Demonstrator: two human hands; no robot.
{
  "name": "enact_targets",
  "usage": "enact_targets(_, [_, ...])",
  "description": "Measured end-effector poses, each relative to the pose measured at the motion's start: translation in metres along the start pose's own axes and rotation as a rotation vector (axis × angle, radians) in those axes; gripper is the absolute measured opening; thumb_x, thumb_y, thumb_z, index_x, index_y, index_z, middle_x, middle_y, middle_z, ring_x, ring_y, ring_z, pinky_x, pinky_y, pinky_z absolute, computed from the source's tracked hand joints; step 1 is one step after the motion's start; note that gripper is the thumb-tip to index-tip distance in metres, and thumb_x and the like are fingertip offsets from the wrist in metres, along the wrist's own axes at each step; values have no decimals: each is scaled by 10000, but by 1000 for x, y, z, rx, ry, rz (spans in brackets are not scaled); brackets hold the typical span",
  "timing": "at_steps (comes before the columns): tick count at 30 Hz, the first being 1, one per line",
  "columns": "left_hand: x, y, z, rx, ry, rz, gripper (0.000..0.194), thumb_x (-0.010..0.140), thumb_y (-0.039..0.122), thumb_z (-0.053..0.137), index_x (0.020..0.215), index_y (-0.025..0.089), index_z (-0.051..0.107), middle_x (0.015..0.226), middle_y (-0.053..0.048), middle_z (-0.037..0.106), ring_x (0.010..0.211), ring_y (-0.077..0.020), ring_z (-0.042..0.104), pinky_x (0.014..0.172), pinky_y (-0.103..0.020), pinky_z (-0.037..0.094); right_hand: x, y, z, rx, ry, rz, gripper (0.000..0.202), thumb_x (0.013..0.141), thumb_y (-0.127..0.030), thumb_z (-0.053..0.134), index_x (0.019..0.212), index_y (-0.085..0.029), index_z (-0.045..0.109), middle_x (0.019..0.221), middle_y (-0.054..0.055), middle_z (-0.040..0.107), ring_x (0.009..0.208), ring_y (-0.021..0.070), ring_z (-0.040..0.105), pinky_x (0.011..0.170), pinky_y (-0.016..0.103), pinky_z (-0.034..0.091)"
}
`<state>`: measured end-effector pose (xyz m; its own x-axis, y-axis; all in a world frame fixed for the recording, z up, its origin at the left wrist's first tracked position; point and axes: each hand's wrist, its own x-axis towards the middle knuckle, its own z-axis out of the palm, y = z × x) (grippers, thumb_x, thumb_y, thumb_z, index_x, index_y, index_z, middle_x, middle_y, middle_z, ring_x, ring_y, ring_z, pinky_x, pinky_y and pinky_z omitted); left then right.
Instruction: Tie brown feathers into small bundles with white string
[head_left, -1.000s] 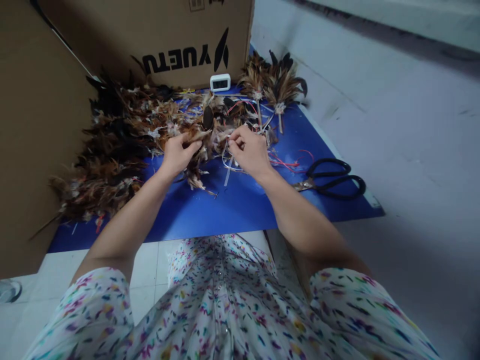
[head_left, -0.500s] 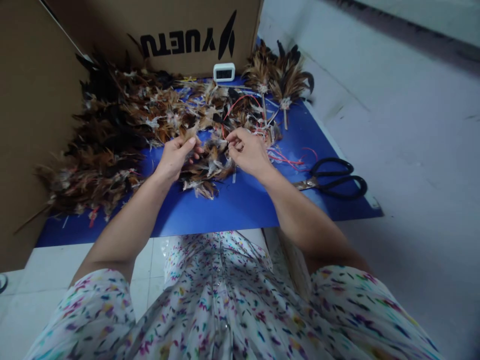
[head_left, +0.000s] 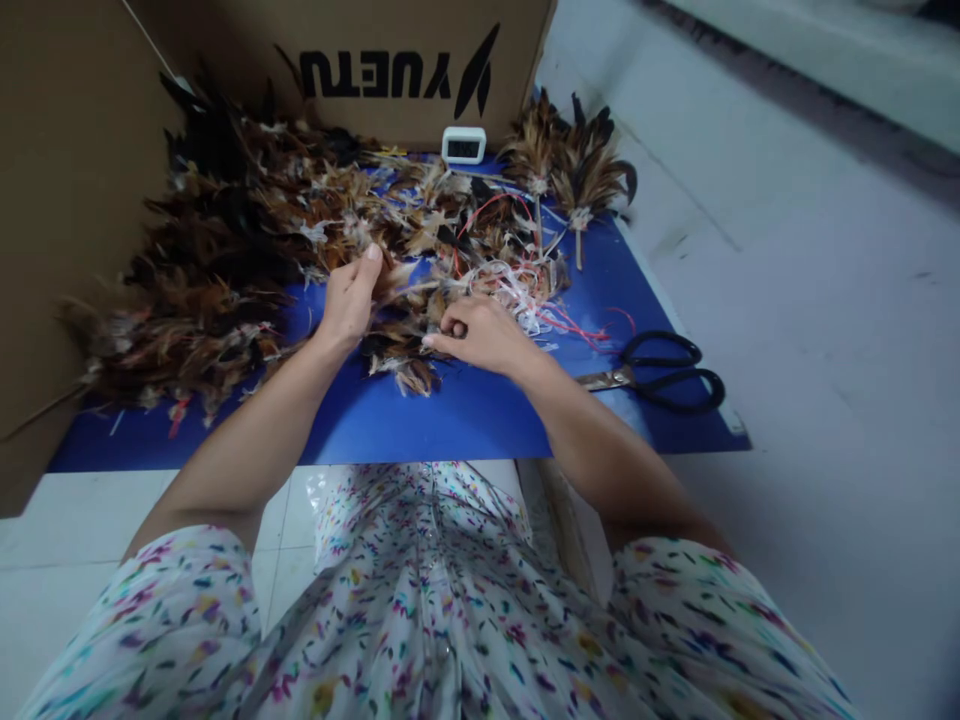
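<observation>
My left hand (head_left: 351, 300) is closed on a small bunch of brown and pale feathers (head_left: 394, 280), its thumb pressed on top. To its right, my right hand (head_left: 484, 335) has curled fingers and its thumb reaching left, low over a loose pile of feathers (head_left: 405, 365). Whatever its fingertips pinch is too small to make out. Just beyond the right hand lies a tangle of white and red strings (head_left: 517, 290).
Many brown and black feathers (head_left: 217, 250) cover the blue tabletop's (head_left: 420, 430) left and back. Black-handled scissors (head_left: 660, 375) lie right. Behind stand a cardboard box (head_left: 405, 35), a small white digital clock (head_left: 464, 146) and two feather bunches on sticks (head_left: 585, 170).
My right hand has moved down and left, over the near feathers, uncovering more white string. My left hand has turned thumb up, the feathers now pointing right. The view has shifted slightly.
</observation>
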<state>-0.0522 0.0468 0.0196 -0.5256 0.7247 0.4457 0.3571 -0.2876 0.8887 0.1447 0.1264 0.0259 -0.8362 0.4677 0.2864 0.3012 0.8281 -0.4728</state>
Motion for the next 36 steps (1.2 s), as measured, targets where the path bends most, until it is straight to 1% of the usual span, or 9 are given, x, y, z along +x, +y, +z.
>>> enact_targets(4, [2,1,-3,85,-11,47,510,896,633,557,772,170,730,707,-38,689,712,-166,673,696,-298,542,0,0,8,-43,-51,22,166,836,-281,682,715,-169,669,715,38,623,747,180,551,791,332,420])
enact_targets(8, [7,-8,-5,69,-19,74,403,839,574,675,960,191,698,762,-19,696,677,-141,666,643,-267,535,0,1,4,32,-25,1,129,794,-112,595,704,-171,667,707,31,627,736,165,564,781,310,432])
enact_targets(12, [9,-13,-6,33,-27,52,403,842,567,677,1010,200,660,776,-26,703,665,-148,674,635,-279,542,1,4,-3,144,92,48,98,769,-114,605,706,-167,657,725,23,632,664,134,541,705,286,435])
enact_targets(18, [4,-2,-6,71,-51,18,406,913,578,565,946,193,689,784,-42,724,689,-153,677,654,-282,541,2,8,-10,235,205,94,69,754,-123,613,718,-167,652,709,2,645,621,110,518,676,265,429])
enact_targets(21, [3,3,-7,195,-10,72,498,972,580,433,841,186,708,835,-56,739,774,-163,689,722,-287,540,2,9,-13,256,237,120,57,758,-132,616,733,-171,647,671,-15,633,595,106,504,661,261,425])
enact_targets(24, [3,5,-9,337,26,168,435,955,536,494,814,188,713,881,-51,754,881,-175,693,815,-288,531,1,12,-13,242,249,128,68,768,-118,612,739,-175,637,669,-19,629,589,106,507,660,263,430])
enact_targets(28, [2,5,-10,361,7,155,260,892,426,622,909,182,707,816,-27,747,767,-155,693,781,-273,536,2,17,-7,149,294,32,74,798,-113,611,783,-178,642,759,17,659,670,140,564,701,294,461])
enact_targets(31, [2,2,-9,348,1,163,228,888,376,627,989,181,687,846,-28,745,772,-154,704,784,-273,540,4,16,1,61,362,-124,103,910,-211,577,906,-184,676,924,70,700,863,198,613,853,369,486])
enact_targets(36, [3,-2,-10,349,31,204,216,876,345,637,1013,185,685,980,-49,753,895,-165,698,844,-284,542,6,7,18,-112,245,-281,290,1005,-188,440,1134,-204,699,1157,94,709,1070,237,575,978,422,432])
